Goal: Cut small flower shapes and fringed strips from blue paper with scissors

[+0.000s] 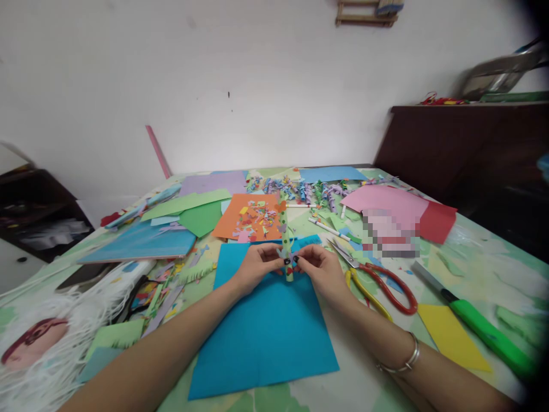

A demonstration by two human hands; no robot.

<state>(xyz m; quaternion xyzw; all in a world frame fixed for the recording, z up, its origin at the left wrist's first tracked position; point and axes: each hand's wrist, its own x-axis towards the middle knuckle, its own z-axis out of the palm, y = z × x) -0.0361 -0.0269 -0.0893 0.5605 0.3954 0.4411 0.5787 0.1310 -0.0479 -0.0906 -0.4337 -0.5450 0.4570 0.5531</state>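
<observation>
In front of me a thin light-green paper roll (285, 236) stands upright, with dark dots and small coloured paper pieces stuck along it. My left hand (261, 266) closes thumb and fingers on its lower part. From the other side my right hand (322, 271) pinches at the same spot, beside a bit of purple paper at the roll; what exactly lies between those fingertips is partly hidden. Both hands are over a large blue paper sheet (261, 337). Behind the roll lies an orange sheet (227, 220) strewn with tiny paper cuttings.
Red-handled scissors (390, 286) and a yellow-handled tool (366, 294) lie right of my hands, with a green-handled knife (480, 323) further right. Several curled paper decorations (304, 191) are at the back. White yarn (86, 320) and a blue folder (141, 243) occupy the left.
</observation>
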